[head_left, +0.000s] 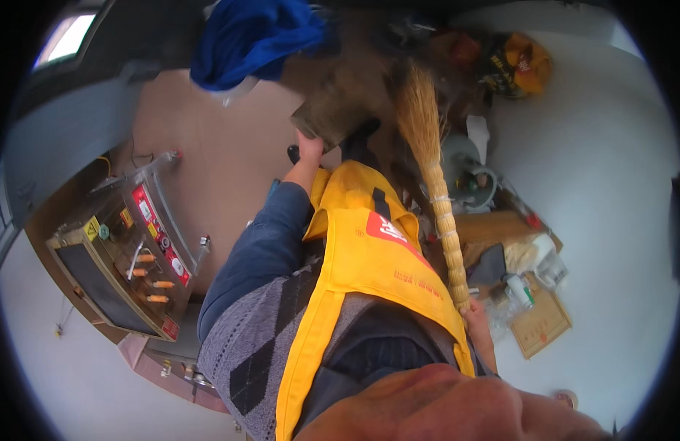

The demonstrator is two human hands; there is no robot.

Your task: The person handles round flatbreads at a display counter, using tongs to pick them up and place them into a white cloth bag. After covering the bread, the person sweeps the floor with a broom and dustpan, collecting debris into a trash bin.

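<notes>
My left hand [309,147] grips the near edge of a grey-brown, flat-sided object [332,117], boxy like a pan; its exact kind is blurred. It is held out in front of me, above the floor. On my right, a straw broom [443,213] stands nearly upright in the picture, its bristles at the far end, beyond my apron. My right hand [478,323] is closed round the near end of its bound handle. A yellow apron [376,250] covers my front and partly hides my legs.
To the left stands a cabinet [108,287] with orange-handled tools [159,290]. A blue cloth [255,40] lies far ahead on something white. At right are a bucket-like container [465,173], a cardboard box [542,320], plastic bags and a yellow-black bag [520,62]. Reddish-brown floor [207,147] lies between.
</notes>
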